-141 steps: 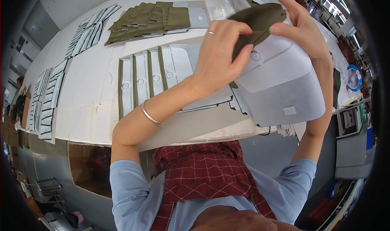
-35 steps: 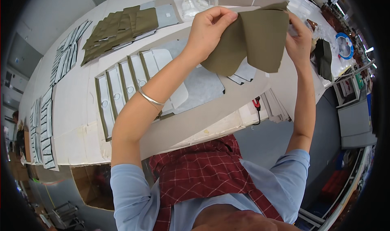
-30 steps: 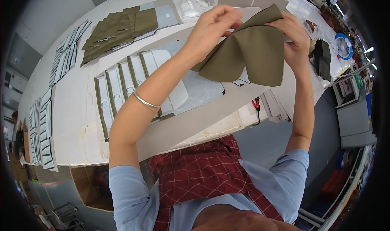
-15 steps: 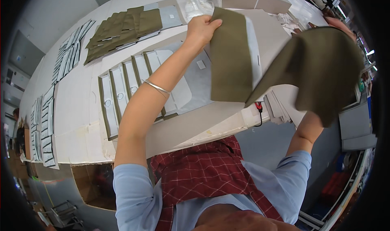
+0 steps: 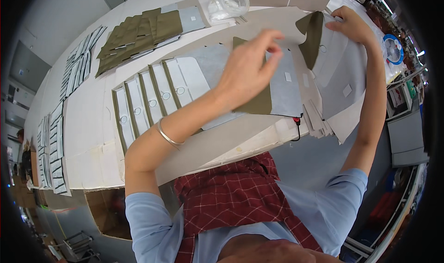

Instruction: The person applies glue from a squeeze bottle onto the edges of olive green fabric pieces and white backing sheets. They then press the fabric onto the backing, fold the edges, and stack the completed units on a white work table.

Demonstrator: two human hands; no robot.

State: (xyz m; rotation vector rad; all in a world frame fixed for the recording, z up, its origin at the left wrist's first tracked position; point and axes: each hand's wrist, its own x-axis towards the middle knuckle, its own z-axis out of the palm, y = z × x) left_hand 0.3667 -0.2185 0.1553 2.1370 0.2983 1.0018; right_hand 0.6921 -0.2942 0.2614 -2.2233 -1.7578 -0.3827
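Right, left hand (image 5: pixel 249 71) is spread loose over an olive fabric panel (image 5: pixel 259 103) at frame centre; right hand (image 5: pixel 354 25) pinches a second olive piece (image 5: pixel 314 32) upper right. Best flatten corners before stacking on the grey sheet (image 5: pixel 286 87).

Left hand (image 5: pixel 247 71) blurry and covering part of the green cloth (image 5: pixel 259 103), small blue round thing (image 5: pixel 394 49) at 2 o'clock too small to tell, person's face cut off at 6 o'clock

Olive fabric piece (image 5: pixel 313 36), red-checked apron (image 5: pixel 231 198)
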